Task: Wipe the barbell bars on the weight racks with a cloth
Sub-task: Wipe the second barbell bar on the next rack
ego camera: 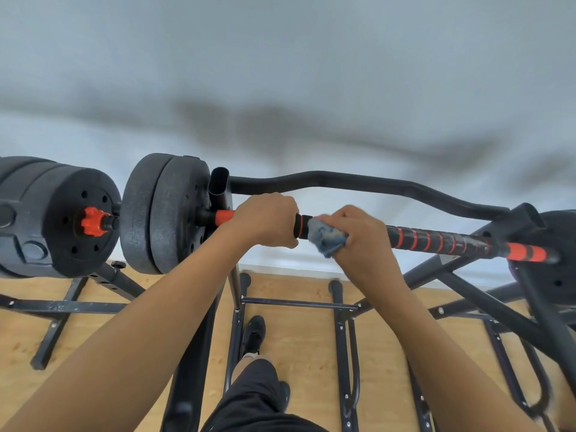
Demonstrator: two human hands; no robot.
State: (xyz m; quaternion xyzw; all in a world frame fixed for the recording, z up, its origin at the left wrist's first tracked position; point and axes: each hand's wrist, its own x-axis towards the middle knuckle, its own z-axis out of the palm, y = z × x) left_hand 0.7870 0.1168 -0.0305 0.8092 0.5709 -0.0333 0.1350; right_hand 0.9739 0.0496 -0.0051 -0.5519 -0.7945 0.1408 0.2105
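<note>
A black barbell bar (pixel 436 240) with orange bands lies across a black weight rack (pixel 219 188). Near the bar's left end, beside two black weight plates (pixel 162 213), my left hand (pixel 265 221) grips the bar. Just to its right, my right hand (pixel 361 232) holds a blue-grey cloth (pixel 325 236) wrapped round the bar. The bar under both hands is hidden.
A curved black bar (pixel 358 180) runs behind the barbell. Another loaded barbell with an orange collar (pixel 93 221) sits at the left. Rack legs and crossbars (pixel 299 304) spread over the wooden floor, with my shoe (pixel 254 335) between them. A pale wall stands behind.
</note>
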